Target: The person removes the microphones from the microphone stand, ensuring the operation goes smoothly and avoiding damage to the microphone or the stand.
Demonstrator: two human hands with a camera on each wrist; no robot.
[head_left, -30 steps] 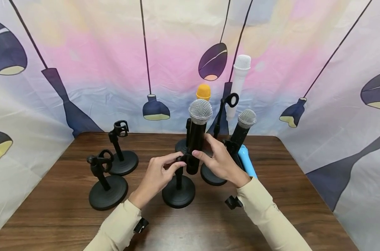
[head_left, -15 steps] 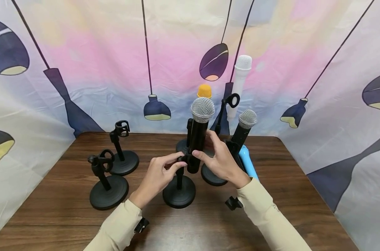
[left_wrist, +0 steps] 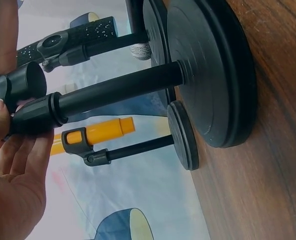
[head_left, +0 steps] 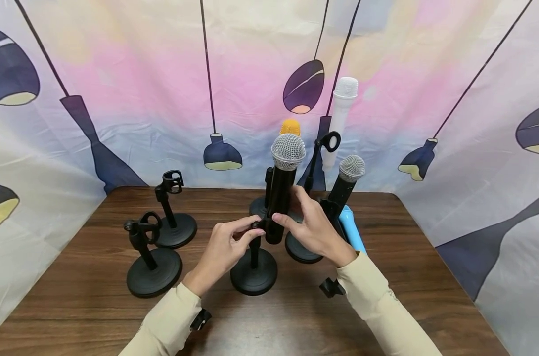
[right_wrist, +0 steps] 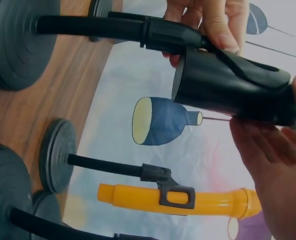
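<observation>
A black microphone (head_left: 280, 198) with a silver mesh head leans slightly right in the clip of a black desk stand (head_left: 253, 277), near the middle of the table. My right hand (head_left: 311, 230) grips the microphone's body, thumb on the near side and fingers behind it. My left hand (head_left: 222, 252) pinches the joint at the stand's top, just below the clip. Seen from the left wrist, the thumb and fingers close round that joint (left_wrist: 35, 117). The right wrist view shows the microphone's lower end (right_wrist: 202, 80) poking out of the clip.
Two stands with bare clips (head_left: 154, 272) (head_left: 176, 230) are at the left. Behind and right, other stands hold a second black microphone (head_left: 342, 190), a white one (head_left: 340, 113) and a yellow one (right_wrist: 212, 202). A blue microphone (head_left: 351, 230) is at the right.
The black microphone has slid slightly upward in the clip, its mesh head now higher. My right fingers shifted up a little; my left hand keeps its pinch on the stand's joint.
</observation>
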